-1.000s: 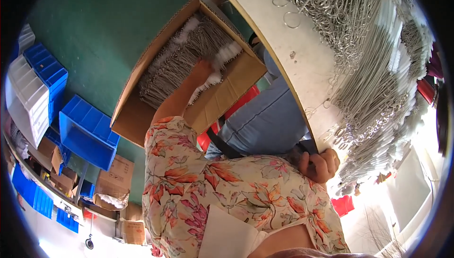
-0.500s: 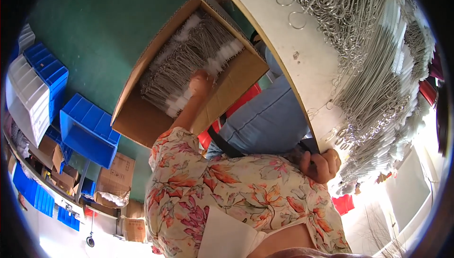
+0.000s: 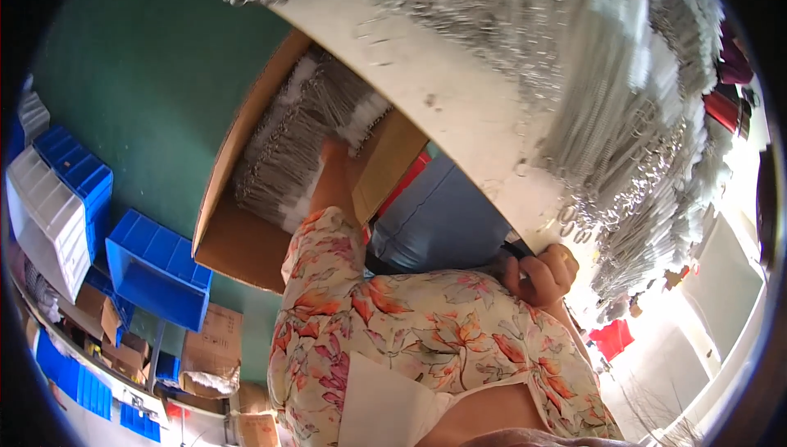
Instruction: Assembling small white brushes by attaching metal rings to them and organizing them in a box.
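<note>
My left hand (image 3: pixel 332 152) reaches down into an open cardboard box (image 3: pixel 221 242) on the green floor and rests among the bundled metal wire pieces with white ends (image 3: pixel 287 148) that fill it; I cannot see whether it grips any. My right hand (image 3: pixel 541 275) is curled at the edge of the white table (image 3: pixel 459 111), fingers closed around a small dark object against the rim. Both arms wear a floral sleeve (image 3: pixel 393 324).
Heaps of metal wire pieces (image 3: pixel 623 78) cover the tabletop. Blue plastic bins (image 3: pixel 156 271) and white bins (image 3: pixel 45 217) stand at the left, with small cardboard boxes (image 3: pixel 209 348) below them. A red object (image 3: pixel 615 336) lies at the lower right.
The view has tilted and drawn closer to the table. My left hand has gone further into the box, onto the wire bundles. My right hand stays at the table edge.
</note>
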`<move>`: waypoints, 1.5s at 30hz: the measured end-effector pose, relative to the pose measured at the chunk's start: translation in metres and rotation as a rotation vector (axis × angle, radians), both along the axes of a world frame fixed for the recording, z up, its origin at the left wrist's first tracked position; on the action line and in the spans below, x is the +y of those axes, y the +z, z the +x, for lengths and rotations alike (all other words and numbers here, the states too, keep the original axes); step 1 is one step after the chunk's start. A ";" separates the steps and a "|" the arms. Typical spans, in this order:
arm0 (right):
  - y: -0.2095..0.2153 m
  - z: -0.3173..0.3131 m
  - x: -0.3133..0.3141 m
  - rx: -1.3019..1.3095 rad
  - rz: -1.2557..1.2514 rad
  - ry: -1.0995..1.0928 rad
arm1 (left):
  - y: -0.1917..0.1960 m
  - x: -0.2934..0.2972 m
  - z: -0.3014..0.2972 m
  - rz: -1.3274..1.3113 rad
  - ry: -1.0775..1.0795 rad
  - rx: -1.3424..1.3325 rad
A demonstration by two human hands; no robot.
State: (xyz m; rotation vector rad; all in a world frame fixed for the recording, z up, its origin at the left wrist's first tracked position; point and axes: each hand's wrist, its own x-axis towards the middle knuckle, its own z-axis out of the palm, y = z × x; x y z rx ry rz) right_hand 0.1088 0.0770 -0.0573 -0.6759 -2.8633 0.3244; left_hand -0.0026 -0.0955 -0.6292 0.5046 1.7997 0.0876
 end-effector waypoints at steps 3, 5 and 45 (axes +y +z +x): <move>0.002 0.004 0.005 0.060 -0.001 0.011 | 0.051 0.005 -0.021 0.141 0.136 -0.110; 0.006 0.007 0.004 0.086 -0.058 0.031 | 0.079 -0.011 -0.041 0.095 0.510 -0.305; 0.083 0.222 0.377 0.090 -0.185 -1.041 | 0.656 0.489 -0.118 0.836 -0.711 1.263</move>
